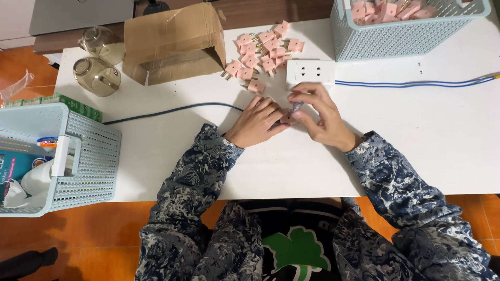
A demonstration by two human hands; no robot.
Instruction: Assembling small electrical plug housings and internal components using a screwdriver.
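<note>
My left hand (256, 122) rests on the white table (416, 135) and pinches a small pink plug adapter (287, 119) between its fingertips. My right hand (320, 115) holds a thin screwdriver-like tool (296, 107) whose tip meets that adapter. Just beyond the hands lies a white power socket block (311, 72) with a blue cable (416, 83) running right. A heap of several pink plug adapters (263, 49) lies behind it.
An open cardboard box (174, 44) lies at the back left beside two glass jars (97, 75). A pale blue basket (406, 23) with pink adapters stands at the back right. Another pale blue basket (78, 166) holding bottles hangs over the left edge. A dark cable (172, 110) crosses the table.
</note>
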